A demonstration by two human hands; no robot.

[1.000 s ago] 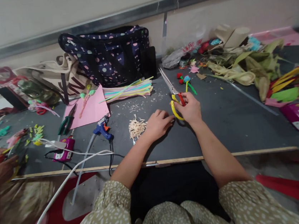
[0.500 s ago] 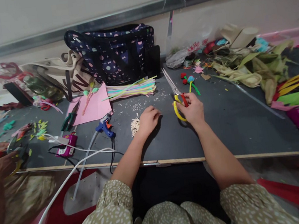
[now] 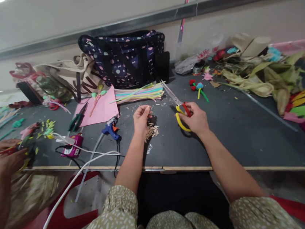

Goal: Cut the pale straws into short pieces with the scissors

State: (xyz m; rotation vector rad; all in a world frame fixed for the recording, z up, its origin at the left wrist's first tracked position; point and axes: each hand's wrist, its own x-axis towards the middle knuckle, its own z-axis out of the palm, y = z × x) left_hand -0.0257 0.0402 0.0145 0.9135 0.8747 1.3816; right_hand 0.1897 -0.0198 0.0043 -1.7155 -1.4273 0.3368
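My right hand (image 3: 197, 117) grips a pair of scissors (image 3: 178, 101) by the red and yellow handles. The blades point away to the upper left, nearly closed. My left hand (image 3: 142, 121) is raised a little over the table, thumb and fingertips pinched together. Whatever it pinches is too small to make out. Just below it lies a pile of short beige pieces (image 3: 152, 130), partly hidden by the hand. Beyond the scissors' tips is a bundle of pastel pipe cleaners (image 3: 139, 94).
Left of my arm are a blue glue gun (image 3: 110, 130), pliers (image 3: 78, 118), pink paper (image 3: 106, 110) and a purple power strip (image 3: 72, 145) with a white cable. At far left a co-worker's hands (image 3: 6, 158) hold scissors. Pipe-cleaner flowers (image 3: 198, 88) and dried husks (image 3: 258, 78) lie right.
My left hand has lifted from beside the beige pile and now pinches above it. The scissors have swung to point further left. The whole view has shifted slightly.
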